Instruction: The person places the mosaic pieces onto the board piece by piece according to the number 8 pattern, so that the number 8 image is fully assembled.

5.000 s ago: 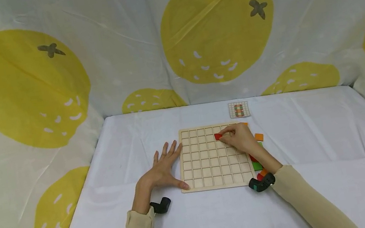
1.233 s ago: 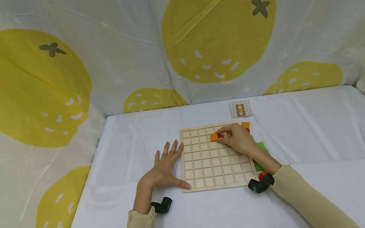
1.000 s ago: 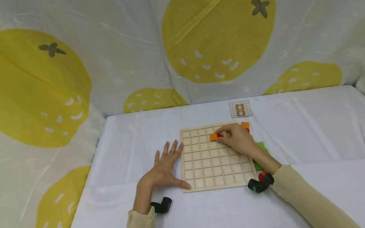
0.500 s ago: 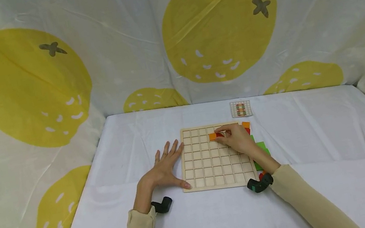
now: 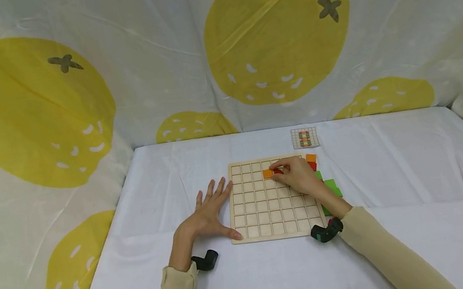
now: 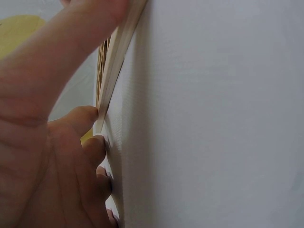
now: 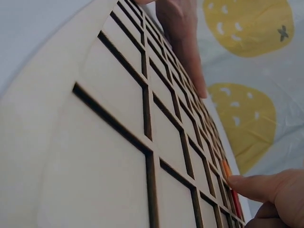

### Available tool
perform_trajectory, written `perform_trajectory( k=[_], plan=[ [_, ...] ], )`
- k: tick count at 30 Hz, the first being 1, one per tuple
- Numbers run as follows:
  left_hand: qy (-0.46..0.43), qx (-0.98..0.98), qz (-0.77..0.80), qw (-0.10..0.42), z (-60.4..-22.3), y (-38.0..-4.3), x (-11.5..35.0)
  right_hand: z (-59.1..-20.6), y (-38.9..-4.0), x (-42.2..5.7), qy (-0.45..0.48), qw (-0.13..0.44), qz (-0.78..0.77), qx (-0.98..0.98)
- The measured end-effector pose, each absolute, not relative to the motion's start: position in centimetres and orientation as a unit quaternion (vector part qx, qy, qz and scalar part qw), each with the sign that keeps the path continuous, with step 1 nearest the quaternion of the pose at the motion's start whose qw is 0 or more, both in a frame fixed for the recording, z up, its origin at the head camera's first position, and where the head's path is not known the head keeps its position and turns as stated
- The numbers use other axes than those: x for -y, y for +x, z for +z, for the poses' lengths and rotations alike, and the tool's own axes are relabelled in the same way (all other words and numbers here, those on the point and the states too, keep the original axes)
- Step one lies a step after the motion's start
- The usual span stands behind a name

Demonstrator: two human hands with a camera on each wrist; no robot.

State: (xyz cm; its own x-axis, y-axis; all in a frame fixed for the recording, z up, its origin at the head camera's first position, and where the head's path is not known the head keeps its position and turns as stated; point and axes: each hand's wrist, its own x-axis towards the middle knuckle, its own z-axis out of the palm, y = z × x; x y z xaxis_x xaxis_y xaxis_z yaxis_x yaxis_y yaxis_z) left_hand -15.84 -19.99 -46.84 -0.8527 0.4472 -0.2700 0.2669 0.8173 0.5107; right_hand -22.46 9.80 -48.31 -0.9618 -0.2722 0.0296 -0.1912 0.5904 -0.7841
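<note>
Near the back of the gridded wooden board point(image 5: 256, 206), my right hand point(image 5: 302, 176) pinches an orange square tile point(image 5: 267, 173) by its right end, between thumb and index finger. A red tile point(image 5: 278, 171) sits just right of it, partly covered by those fingers. The right wrist view shows the orange tile point(image 7: 225, 167) low against the grid, a fingertip right at it. My left hand point(image 5: 207, 217) is spread at the board's left side, with the thumb on the near corner and the index fingertip at the edge point(image 6: 110, 71).
Loose tiles lie along the board's right side: an orange one point(image 5: 311, 157), a red one point(image 5: 312, 166) and green ones point(image 5: 332, 187), some behind my right forearm. A small pattern card point(image 5: 305, 138) lies beyond the board on the white cloth point(image 5: 379, 161).
Five seconds ago my right hand held the red tile; now that tile is in the grid and the hand has an orange one, shifted slightly left over the last second. The left hand stays put.
</note>
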Motion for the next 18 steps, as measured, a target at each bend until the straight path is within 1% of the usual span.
perform_trajectory(
  k=[5, 13, 18],
  plan=[
    [0.192, -0.933, 0.235, 0.194, -46.8, -15.8, 19.9, -47.5, -22.1, -11.2, -0.117, 0.058, -0.448, -0.884],
    [0.191, -0.933, 0.237, 0.193, -46.7, -15.7, 19.9, -47.3, -21.2, -15.1, -0.101, 0.037, -0.431, -0.896],
    [0.193, -0.932, 0.239, 0.192, -46.7, -15.7, 19.9, -47.4, -20.8, -17.1, -0.07, 0.032, -0.41, -0.909]
  ],
)
